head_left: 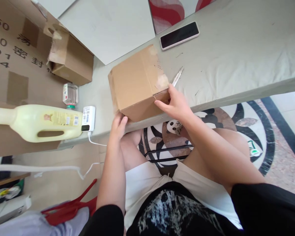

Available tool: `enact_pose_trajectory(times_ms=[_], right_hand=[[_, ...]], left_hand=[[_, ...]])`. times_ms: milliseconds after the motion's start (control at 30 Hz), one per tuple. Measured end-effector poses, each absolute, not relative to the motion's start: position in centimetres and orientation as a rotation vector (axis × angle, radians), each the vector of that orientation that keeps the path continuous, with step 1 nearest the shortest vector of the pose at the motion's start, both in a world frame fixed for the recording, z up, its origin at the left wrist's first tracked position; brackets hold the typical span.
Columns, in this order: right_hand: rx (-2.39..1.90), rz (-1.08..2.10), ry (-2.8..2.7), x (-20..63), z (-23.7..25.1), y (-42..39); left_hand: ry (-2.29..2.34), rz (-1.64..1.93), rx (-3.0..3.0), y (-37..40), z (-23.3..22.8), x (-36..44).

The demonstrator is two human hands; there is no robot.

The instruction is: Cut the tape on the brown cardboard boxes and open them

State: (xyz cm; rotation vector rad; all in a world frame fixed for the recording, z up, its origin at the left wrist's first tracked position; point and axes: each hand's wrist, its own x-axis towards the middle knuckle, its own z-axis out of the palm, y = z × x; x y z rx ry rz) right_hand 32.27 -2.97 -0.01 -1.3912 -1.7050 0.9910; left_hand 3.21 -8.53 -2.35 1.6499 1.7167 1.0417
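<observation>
Cardboard box [137,83]: brown, closed, patches of torn paper on its top flap. It sits on the grey table [236,59] at the near edge, and its near lower corner juts slightly past that edge.

Left hand [118,126]: at the box's near left lower corner, fingers stretched up against the cardboard, thumb alongside. The hand lies flat against the box and is not closed around it.

Right hand [176,104]: on the box's right side at the near corner, fingers curled loosely, fingertips on the cardboard by the flap seam. A thin silvery blade [177,76] sticks out past the hand across the table top, pointing to the far edge. How the hand grips it cannot be told, since the handle is hidden.

Phone [179,35]: dark screen up, lying flat toward the table's far edge, well apart from the box.

Small open box [70,59]: brown, flaps torn, at the table's left end, on a large flattened carton [14,65] printed with dark characters.

Pale yellow jug [39,123]: lying on its side at the near left edge, handle down, label up.

Small clear bottle [70,95]: upright just behind the jug, green cap ring.

White charger [88,118]: just beside the jug's base, with a white cable [95,141] hanging off the near edge.

Red plastic stool [71,206]: on the floor at lower left.
</observation>
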Motion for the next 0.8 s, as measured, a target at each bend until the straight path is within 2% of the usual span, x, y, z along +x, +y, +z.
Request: enact_pose_trajectory(times_ms=[100, 400, 533, 800], right_hand=[[-1.429, 1.074, -1.732, 32.0, 0.2, -2.9], [-1.268, 1.091, -1.793, 32.3, 0.5, -2.9], [-1.199, 1.079, -1.730, 32.5, 0.5, -2.8], [-1.122, 1.125, -1.658, 32.2, 0.3, -2.8]], left_hand=[[1.730, 0.985, 1.655, -8.2, -3.7, 3.2], [1.650, 1.357, 1.573, -6.7, -2.3, 4.1], [1.496, 1.296, 1.430, -5.9, -2.7, 4.1], [1.512, 1.176, 1.231, -5.1, -4.0, 3.6]])
